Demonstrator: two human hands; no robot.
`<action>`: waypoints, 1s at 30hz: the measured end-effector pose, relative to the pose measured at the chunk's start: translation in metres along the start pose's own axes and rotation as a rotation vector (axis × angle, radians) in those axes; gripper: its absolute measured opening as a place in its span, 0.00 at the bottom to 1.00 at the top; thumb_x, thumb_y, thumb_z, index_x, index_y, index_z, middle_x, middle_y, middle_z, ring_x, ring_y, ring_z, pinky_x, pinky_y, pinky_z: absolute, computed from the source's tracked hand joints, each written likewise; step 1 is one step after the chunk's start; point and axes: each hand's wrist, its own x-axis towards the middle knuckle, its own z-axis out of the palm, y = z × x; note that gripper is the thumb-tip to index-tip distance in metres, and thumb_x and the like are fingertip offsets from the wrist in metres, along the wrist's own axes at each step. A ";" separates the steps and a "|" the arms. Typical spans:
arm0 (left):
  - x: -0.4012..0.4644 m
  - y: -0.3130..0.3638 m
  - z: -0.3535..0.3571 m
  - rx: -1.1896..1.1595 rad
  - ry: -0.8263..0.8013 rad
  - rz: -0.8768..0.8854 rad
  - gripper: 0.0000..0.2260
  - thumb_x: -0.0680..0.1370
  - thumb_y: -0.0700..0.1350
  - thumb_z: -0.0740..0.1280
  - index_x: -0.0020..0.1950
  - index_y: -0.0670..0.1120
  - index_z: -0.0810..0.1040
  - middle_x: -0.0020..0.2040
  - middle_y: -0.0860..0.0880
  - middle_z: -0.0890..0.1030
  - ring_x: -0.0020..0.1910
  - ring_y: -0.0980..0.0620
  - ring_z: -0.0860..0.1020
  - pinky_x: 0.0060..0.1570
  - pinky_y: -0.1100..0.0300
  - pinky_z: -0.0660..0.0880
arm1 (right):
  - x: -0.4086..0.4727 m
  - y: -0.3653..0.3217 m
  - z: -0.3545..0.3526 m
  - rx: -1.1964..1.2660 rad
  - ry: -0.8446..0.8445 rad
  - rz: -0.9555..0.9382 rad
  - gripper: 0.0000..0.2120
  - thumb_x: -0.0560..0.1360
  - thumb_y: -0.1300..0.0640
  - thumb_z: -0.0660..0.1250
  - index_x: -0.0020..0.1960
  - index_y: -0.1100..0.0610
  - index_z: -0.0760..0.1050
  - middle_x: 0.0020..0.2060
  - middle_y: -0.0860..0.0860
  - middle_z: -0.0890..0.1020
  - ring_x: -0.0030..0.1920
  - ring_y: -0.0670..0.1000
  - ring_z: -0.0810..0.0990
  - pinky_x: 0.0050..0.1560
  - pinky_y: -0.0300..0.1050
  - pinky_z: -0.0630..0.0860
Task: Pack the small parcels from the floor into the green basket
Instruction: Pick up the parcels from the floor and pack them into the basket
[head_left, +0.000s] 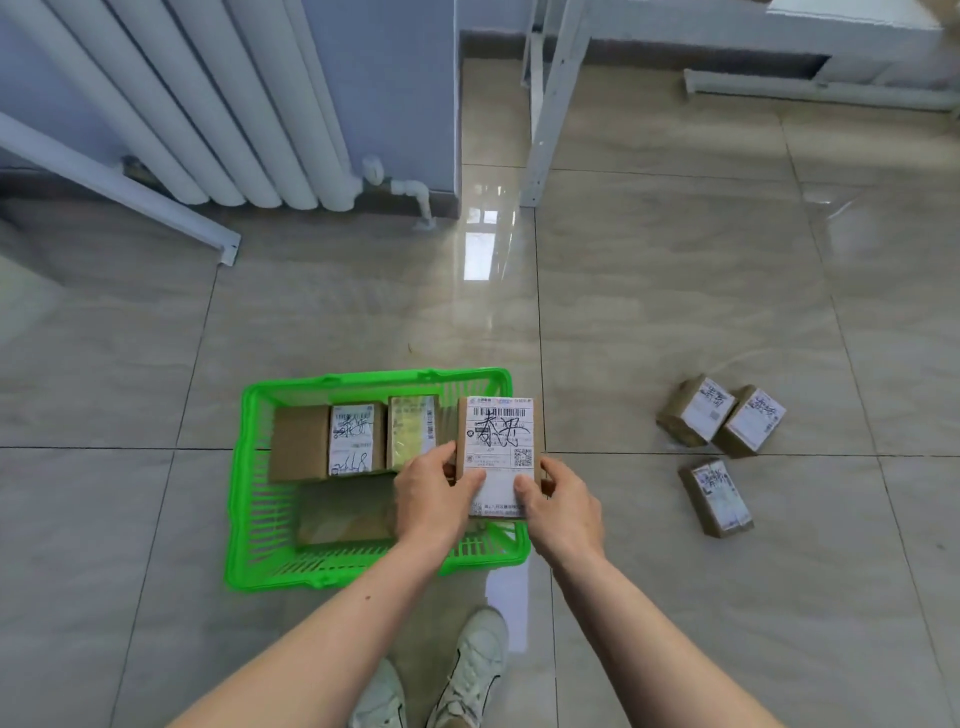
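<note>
A green plastic basket (249, 467) stands on the tiled floor in front of me. Inside it lie three brown parcels: one with a white label (332, 441), a taped one (413, 428) beside it, and a plain one (343, 512) nearer to me. Over the basket's right side I hold a labelled brown parcel (501, 441) label-up. My left hand (434, 501) grips its left edge, thumb on the label. My right hand (563, 506) grips its right edge. Three more small parcels lie on the floor to the right: a touching pair (698, 410) (753, 421) and a single one (717, 496).
A white radiator (218, 104) with pipes stands against the wall at the back left. White metal frame legs (550, 104) stand at the back centre. My white shoes (467, 670) are on the floor just behind the basket. Open tiled floor lies between basket and loose parcels.
</note>
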 end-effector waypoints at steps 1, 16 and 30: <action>0.011 -0.007 0.007 0.002 -0.002 -0.004 0.09 0.71 0.50 0.73 0.51 0.52 0.84 0.44 0.51 0.85 0.47 0.49 0.81 0.48 0.54 0.77 | 0.012 0.005 0.010 -0.009 -0.002 0.018 0.15 0.77 0.47 0.62 0.63 0.47 0.75 0.57 0.51 0.83 0.61 0.58 0.78 0.54 0.48 0.73; 0.161 -0.102 0.095 0.047 0.083 -0.094 0.08 0.72 0.55 0.71 0.39 0.51 0.82 0.36 0.54 0.83 0.41 0.49 0.80 0.45 0.56 0.75 | 0.176 0.037 0.140 -0.083 0.073 -0.036 0.12 0.77 0.51 0.62 0.58 0.51 0.77 0.53 0.53 0.84 0.53 0.60 0.81 0.48 0.46 0.75; 0.199 -0.127 0.116 0.249 0.239 -0.011 0.13 0.65 0.55 0.76 0.43 0.52 0.78 0.44 0.54 0.80 0.50 0.51 0.76 0.49 0.54 0.63 | 0.213 0.040 0.189 -0.077 0.045 0.029 0.17 0.81 0.59 0.57 0.69 0.58 0.67 0.64 0.58 0.77 0.63 0.60 0.76 0.57 0.50 0.72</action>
